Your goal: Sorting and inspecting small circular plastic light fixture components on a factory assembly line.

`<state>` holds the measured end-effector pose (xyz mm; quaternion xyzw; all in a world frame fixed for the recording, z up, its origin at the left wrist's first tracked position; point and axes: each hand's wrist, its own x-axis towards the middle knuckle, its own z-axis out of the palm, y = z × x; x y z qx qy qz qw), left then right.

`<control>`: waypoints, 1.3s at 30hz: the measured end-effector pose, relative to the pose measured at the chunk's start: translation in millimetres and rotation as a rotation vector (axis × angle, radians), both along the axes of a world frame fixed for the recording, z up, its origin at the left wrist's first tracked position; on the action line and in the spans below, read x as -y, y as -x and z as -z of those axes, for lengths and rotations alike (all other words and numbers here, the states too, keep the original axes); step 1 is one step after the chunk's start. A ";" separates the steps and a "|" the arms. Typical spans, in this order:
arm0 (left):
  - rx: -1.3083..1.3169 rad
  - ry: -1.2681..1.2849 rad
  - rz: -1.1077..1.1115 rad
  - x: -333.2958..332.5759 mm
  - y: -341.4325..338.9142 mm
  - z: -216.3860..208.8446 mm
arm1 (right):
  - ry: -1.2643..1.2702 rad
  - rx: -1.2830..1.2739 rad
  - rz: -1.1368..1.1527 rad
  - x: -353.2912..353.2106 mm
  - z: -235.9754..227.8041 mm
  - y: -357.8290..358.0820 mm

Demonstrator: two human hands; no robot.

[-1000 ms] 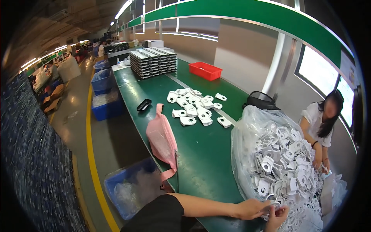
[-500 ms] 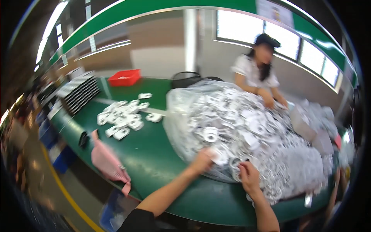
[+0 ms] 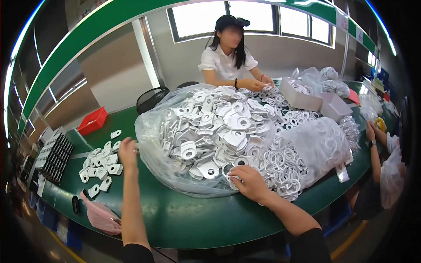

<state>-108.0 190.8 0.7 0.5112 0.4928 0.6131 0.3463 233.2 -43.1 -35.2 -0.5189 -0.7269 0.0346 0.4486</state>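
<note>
My left hand (image 3: 128,154) hovers at the right edge of a small pile of white plates (image 3: 100,161), each with a round hole. Its fingers are loosely bent and parted, and I see no plate between them; the hand covers part of the table there. Over the near edge of the big heap of white plates (image 3: 228,127), my right hand (image 3: 249,182) pinches a ring (image 3: 226,170) between thumb and fingertips. The big heap lies on an opened clear plastic bag (image 3: 151,164). Loose white rings (image 3: 285,168) lie right of my right hand.
Across the green table (image 3: 184,223), a person (image 3: 228,61) in a white top handles small parts. A red bin (image 3: 93,120), stacked black trays (image 3: 55,158) and a pink pouch (image 3: 101,217) are left. A bag of rings (image 3: 320,149) and white boxes (image 3: 300,96) stand right.
My left hand has gone from the big heap leftward to the small pile. The right hand stays by the heap's near edge with the ring. The view has turned to the right.
</note>
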 end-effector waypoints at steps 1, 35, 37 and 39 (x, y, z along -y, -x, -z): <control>-0.132 -0.051 0.120 13.2 -25.6 -1.4 | 0.005 -0.005 0.008 -0.8 1.1 -0.2; 0.497 0.544 0.911 194.9 -157.9 37.1 | 0.216 0.518 0.435 5.6 -8.5 -34.5; 0.507 0.571 0.918 191.6 -157.4 40.9 | 0.241 0.486 0.418 6.8 -11.9 -34.4; 0.552 0.685 0.957 190.2 -155.7 49.1 | 0.213 0.490 0.387 8.6 -16.1 -34.0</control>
